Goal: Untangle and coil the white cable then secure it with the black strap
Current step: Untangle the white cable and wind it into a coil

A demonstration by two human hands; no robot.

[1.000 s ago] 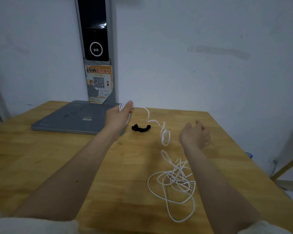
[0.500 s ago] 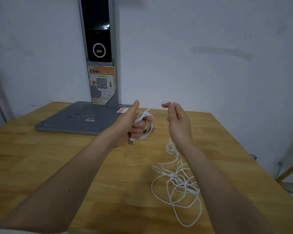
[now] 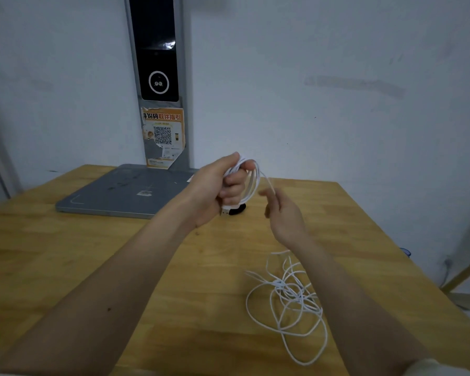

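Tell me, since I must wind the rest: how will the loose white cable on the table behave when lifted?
The white cable looks thin and floppy, lying in overlapping loops, so it will likely sag and snag. It seems light; the left hand grips several turns easily.

Table (image 3: 65, 253) varnished wood; base plate (image 3: 120, 194) matt grey metal; white cable (image 3: 291, 299) smooth plastic.

The orange sticker (image 3: 163, 137) on the grey post reads "身份码 取件指引".
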